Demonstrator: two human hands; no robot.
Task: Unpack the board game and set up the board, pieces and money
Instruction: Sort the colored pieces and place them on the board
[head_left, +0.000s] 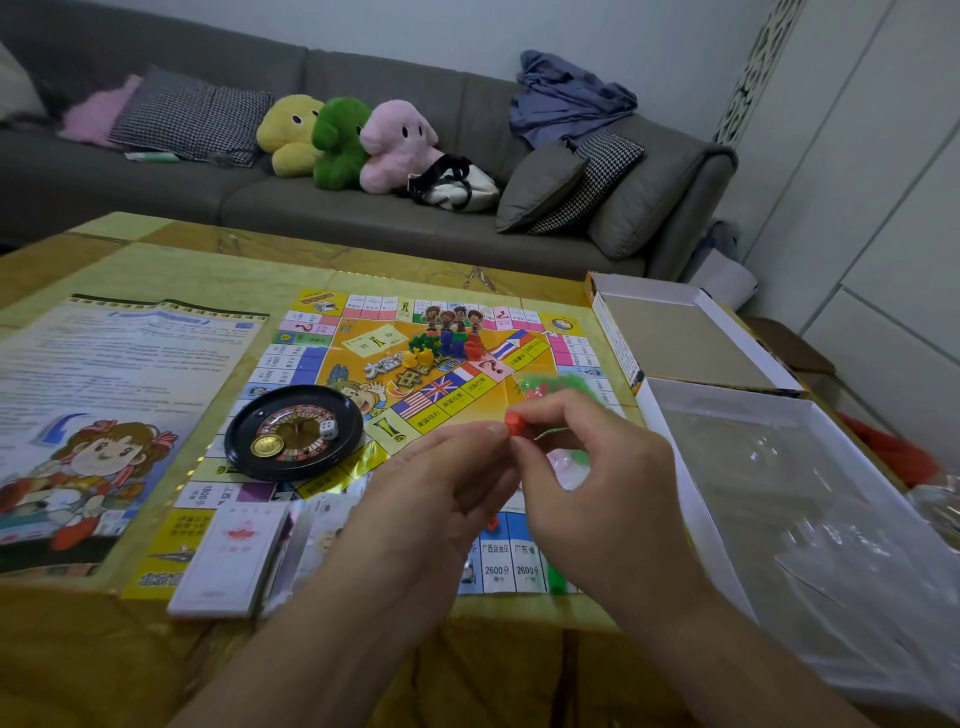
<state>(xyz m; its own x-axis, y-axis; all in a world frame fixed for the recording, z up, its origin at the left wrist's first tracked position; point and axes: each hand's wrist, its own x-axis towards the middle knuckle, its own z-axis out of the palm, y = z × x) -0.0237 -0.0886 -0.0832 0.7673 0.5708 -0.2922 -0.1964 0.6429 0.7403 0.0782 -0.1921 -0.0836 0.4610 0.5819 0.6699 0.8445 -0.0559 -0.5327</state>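
Both forearms reach in from my near edge, and the left hand (441, 483) and right hand (587, 467) meet fingertip to fingertip, their grip clamped on a small red piece (515, 422) over the board (311, 358). Beyond the grip stand sorted pieces (447, 348). I judge piece-sorting is underway; next it wants setting down beside the red cluster.

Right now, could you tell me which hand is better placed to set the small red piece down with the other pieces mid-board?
The right hand: it seems to pinch the red piece, while the left hand only meets it at the fingertips.
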